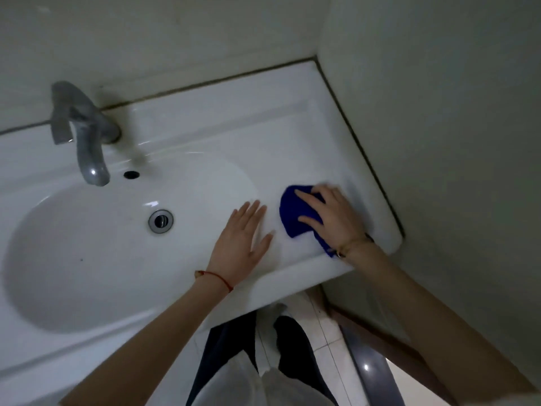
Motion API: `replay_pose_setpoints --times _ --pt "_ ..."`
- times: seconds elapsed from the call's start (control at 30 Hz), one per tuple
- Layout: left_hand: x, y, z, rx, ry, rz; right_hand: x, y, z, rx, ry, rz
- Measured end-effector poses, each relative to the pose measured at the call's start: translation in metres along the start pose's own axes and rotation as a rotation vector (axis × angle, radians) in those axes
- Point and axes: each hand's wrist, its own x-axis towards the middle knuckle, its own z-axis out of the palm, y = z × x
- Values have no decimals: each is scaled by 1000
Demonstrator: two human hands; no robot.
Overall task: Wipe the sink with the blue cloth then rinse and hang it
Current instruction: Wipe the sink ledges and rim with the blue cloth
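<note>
We find the blue cloth [295,215] bunched flat on the white ledge of the sink [222,118], to the right of the basin and close to the side wall [439,127]. Right hand [328,218] lies on top of it, fingers spread and fairly straight, pressing down; we see no curl round the fabric. Left hand [243,241] lies flat on the ledge just beside the cloth, on its basin side, fingers straight and together, holding nothing; looks like a brace.

Key relation: the cloth sits under the right hand, so that hand is the working one. Cloth's long axis runs roughly front-to-back along the ledge, w/ a tail trailing toward the front edge by the right wrist. Basin, drain [160,220] and faucet [85,133] all lie to the left, past the left hand. In our judgement wiping is in progress on the ledge; the basin is apparently not yet reached, rinse and hang not yet done. A sweep toward the basin would meet the left hand first, so it would need to lift.

Obscured: part of the cloth under the palm; its full extent n/a. Right hand and nearby ledge are blurred. Left end of sink is cut off. No hanging place in view. Faucet handle position hard to read.
</note>
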Motion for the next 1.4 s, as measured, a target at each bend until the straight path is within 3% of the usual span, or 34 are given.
replay_pose_setpoints --times 0.13,0.37,0.5,0.6,0.77,0.87,1.0,1.1,1.3,1.4 --pt "-36 14 10 29 36 -101 42 1 7 -1 -14 -91" --pt "-60 32 20 71 118 -254 5 14 5 -15 -171 -477" --pt "-58 31 21 83 124 -269 55 11 11 -47 -25 -321" --pt "-58 32 21 88 152 -252 77 -3 19 -69 -7 -218" --pt "-57 32 21 67 151 -238 12 0 19 33 -126 -435" --pt "-57 31 23 69 147 -237 16 18 10 16 -175 -481" --pt "-56 28 25 73 149 -238 75 30 4 -25 0 -265" --pt "-56 27 26 75 159 -224 99 11 13 -67 31 -142" --pt "-56 28 25 69 149 -231 38 3 17 -19 -95 -403" --pt "-55 28 25 67 145 -237 73 21 8 -55 -24 -339"
